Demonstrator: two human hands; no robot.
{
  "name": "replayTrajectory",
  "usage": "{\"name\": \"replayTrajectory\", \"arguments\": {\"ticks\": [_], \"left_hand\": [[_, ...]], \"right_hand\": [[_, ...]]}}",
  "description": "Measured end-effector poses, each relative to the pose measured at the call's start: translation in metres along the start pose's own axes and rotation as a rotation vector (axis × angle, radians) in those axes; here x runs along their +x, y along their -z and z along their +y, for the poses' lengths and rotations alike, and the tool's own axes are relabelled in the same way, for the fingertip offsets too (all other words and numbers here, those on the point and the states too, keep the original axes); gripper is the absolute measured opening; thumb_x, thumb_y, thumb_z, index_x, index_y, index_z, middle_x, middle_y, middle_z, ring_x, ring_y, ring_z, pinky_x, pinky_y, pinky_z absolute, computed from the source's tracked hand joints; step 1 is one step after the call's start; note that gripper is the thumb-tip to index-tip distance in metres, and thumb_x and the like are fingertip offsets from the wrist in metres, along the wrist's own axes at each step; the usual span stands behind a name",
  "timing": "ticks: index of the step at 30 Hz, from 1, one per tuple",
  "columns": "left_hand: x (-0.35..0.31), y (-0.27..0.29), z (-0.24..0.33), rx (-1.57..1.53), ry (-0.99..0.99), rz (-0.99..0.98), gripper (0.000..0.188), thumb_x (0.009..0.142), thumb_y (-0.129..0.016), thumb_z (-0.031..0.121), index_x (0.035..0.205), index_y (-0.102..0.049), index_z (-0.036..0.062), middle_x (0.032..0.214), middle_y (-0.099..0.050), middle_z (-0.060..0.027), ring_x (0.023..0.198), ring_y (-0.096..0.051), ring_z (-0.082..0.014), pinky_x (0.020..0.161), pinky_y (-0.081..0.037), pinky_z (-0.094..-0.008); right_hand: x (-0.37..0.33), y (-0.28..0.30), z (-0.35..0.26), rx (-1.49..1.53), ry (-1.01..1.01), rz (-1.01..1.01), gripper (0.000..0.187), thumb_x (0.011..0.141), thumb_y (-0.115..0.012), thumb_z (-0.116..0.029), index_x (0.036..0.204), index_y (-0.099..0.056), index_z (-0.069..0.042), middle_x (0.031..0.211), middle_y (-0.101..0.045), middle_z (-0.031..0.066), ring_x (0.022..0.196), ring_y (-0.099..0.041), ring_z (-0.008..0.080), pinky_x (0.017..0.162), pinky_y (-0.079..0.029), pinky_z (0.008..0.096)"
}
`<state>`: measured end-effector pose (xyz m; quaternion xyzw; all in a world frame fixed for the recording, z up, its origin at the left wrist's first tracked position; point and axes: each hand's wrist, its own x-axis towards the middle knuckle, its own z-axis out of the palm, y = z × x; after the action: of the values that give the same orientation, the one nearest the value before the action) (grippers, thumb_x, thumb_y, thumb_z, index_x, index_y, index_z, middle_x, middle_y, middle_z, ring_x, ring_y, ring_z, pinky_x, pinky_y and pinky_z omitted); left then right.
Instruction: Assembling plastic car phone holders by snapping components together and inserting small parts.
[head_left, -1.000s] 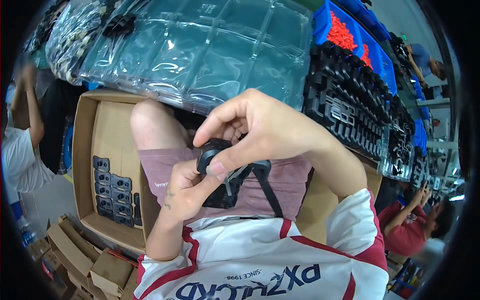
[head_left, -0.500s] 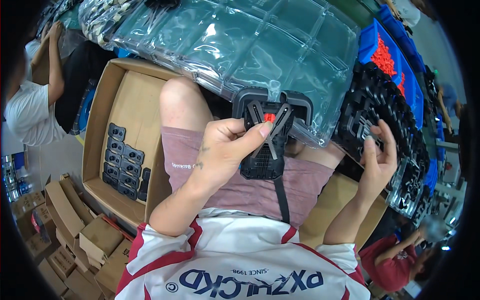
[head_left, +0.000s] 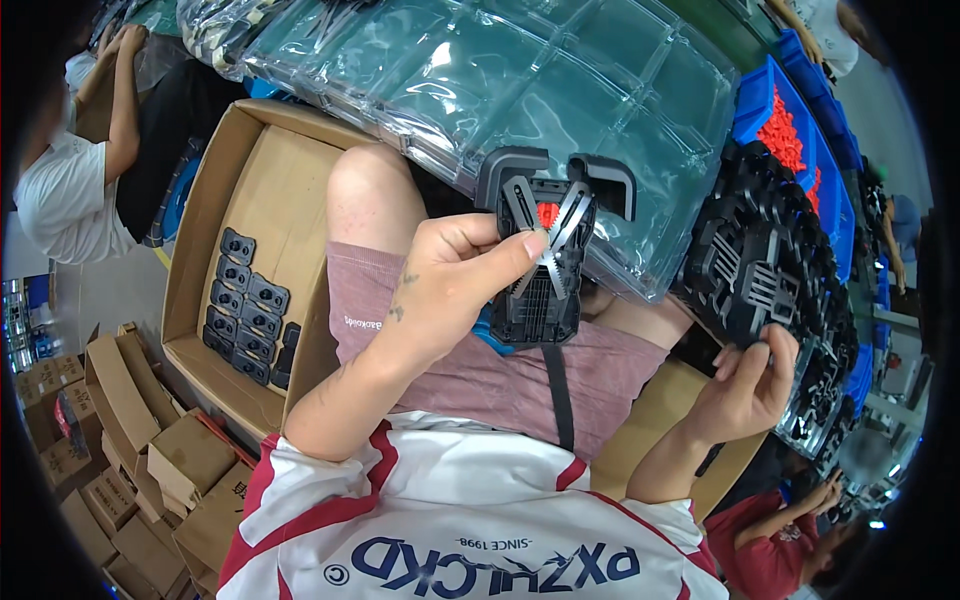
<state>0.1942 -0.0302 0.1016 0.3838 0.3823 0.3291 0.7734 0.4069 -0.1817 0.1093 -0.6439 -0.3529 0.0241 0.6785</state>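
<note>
A white-and-red shirt [head_left: 460, 480] is filling the space nearest the camera, and pink shorts [head_left: 620, 365] are lying beneath the holder [head_left: 537, 318], which is resting in the left hand [head_left: 445, 285] above the lap. That hand is gripping the holder by its left side, its thumb pressing by the crossing of two silver strips [head_left: 574, 208] on the holder's face. A red piece [head_left: 547, 213] is sitting just beyond this crossing. Two curved black arms [head_left: 615, 185] are spreading at the holder's far end, and a black strap [head_left: 560, 400] is trailing from its near end.

Right of the holder, the right hand [head_left: 748, 390] is curling its fingers at the lower edge of a black part [head_left: 752, 290]; whether it is gripping the part, I cannot tell. Left of the holder, a carton [head_left: 285, 180] is holding small black plates [head_left: 265, 293]. Beyond the holder, a clear tray [head_left: 490, 80] is covering much of the green tabletop [head_left: 725, 32]. Farther off to the holder's right, a blue bin [head_left: 755, 90] is holding red pieces [head_left: 782, 138].
</note>
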Motion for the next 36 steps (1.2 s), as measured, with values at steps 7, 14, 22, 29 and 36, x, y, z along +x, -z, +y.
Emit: {"name": "replayTrajectory", "arguments": {"ticks": [7, 14, 22, 29, 36], "left_hand": [[0.003, 0.006, 0.0, -0.01, -0.056, -0.013, 0.006, 0.085, -0.062, 0.003, 0.084, -0.066, -0.001, 0.067, -0.061, -0.0026, 0.055, -0.051, -0.0054, 0.05, -0.038, -0.0147], [0.004, 0.008, 0.004, 0.003, -0.058, -0.025, 0.015, 0.086, -0.063, 0.011, 0.08, -0.067, -0.002, 0.064, -0.059, 0.0, 0.054, -0.045, -0.0027, 0.048, -0.034, -0.0138], [0.0, 0.008, 0.006, -0.041, -0.011, -0.039, 0.013, 0.086, -0.057, 0.002, 0.092, -0.065, -0.0057, 0.077, -0.064, -0.0088, 0.063, -0.055, -0.0089, 0.056, -0.041, -0.0165], [0.0, 0.018, 0.0, -0.28, -0.066, -0.231, 0.02, 0.081, -0.055, 0.0, 0.098, -0.062, -0.0069, 0.087, -0.065, -0.0136, 0.072, -0.057, -0.0137, 0.065, -0.043, -0.0205], [-0.002, 0.016, -0.003, -0.232, -0.177, -0.319, 0.031, 0.075, -0.057, -0.004, 0.106, -0.058, -0.0074, 0.093, -0.065, -0.016, 0.074, -0.059, -0.0159, 0.068, -0.045, -0.021]], "right_hand": [[-0.022, -0.02, -0.009, 0.101, 0.267, -0.364, 0.026, 0.067, -0.073, 0.002, 0.089, -0.064, -0.01, 0.093, -0.049, 0.0075, 0.075, -0.05, 0.0169, 0.06, -0.045, 0.0255], [-0.039, -0.045, -0.007, 0.102, 0.306, -0.646, 0.018, 0.064, -0.074, 0.0, 0.079, -0.069, -0.008, 0.093, -0.052, 0.0078, 0.07, -0.048, 0.0166, 0.059, -0.042, 0.0251], [-0.04, -0.058, -0.006, 0.129, 0.333, -0.681, 0.02, 0.062, -0.073, 0.001, 0.08, -0.073, -0.007, 0.095, -0.056, 0.0099, 0.067, -0.046, 0.0154, 0.056, -0.039, 0.0222], [-0.038, -0.059, -0.007, 0.119, 0.339, -0.668, 0.019, 0.062, -0.072, 0.002, 0.08, -0.073, -0.007, 0.094, -0.056, 0.0097, 0.066, -0.045, 0.0151, 0.053, -0.038, 0.0217], [-0.039, -0.059, -0.004, 0.117, 0.348, -0.661, 0.018, 0.062, -0.072, 0.002, 0.077, -0.074, -0.006, 0.094, -0.057, 0.0098, 0.064, -0.045, 0.0145, 0.051, -0.037, 0.0213]]}}
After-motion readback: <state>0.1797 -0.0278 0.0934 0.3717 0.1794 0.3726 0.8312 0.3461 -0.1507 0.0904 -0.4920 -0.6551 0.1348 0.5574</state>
